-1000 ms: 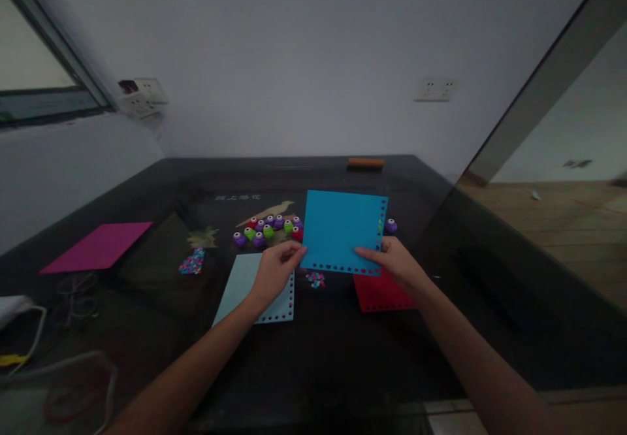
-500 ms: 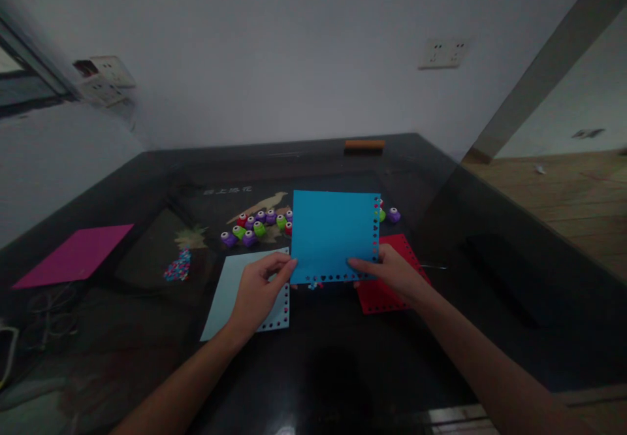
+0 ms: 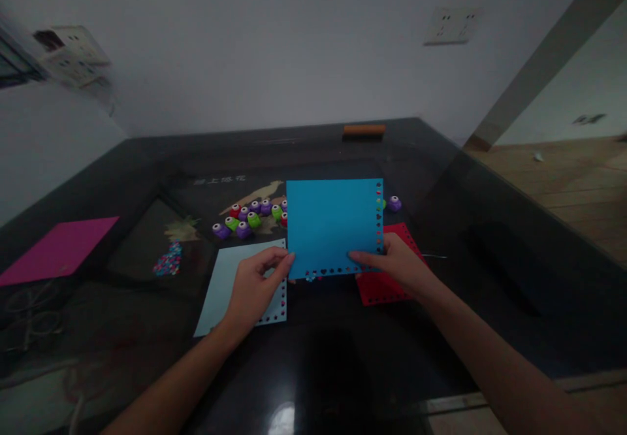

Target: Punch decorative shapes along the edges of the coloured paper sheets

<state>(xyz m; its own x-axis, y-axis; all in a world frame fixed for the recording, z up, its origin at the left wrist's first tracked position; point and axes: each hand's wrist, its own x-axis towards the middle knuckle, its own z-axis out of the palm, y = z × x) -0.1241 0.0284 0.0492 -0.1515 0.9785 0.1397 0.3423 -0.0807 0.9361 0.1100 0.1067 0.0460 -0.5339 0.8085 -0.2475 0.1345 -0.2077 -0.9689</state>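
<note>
A blue sheet with punched holes along its right and lower edges is held up above the dark table. My left hand pinches its lower left corner between thumb and fingers. On the lower right, my right hand grips it with the thumb in front. Beneath my left hand lies a pale blue sheet, holed along its right and bottom edges. A red sheet with holes rests partly under my right hand. Behind the blue sheet, small colored bits show at its lower edge.
Several purple, green and red eye-topped pieces stand behind the sheets, with another purple one at the right. Colored confetti and a magenta sheet lie at the left. An orange-brown bar sits near the table's back edge.
The view has shifted slightly, so the table and objects appear higher. The blue sheet looks a little larger and is turned slightly; both hands keep their hold on it.
</note>
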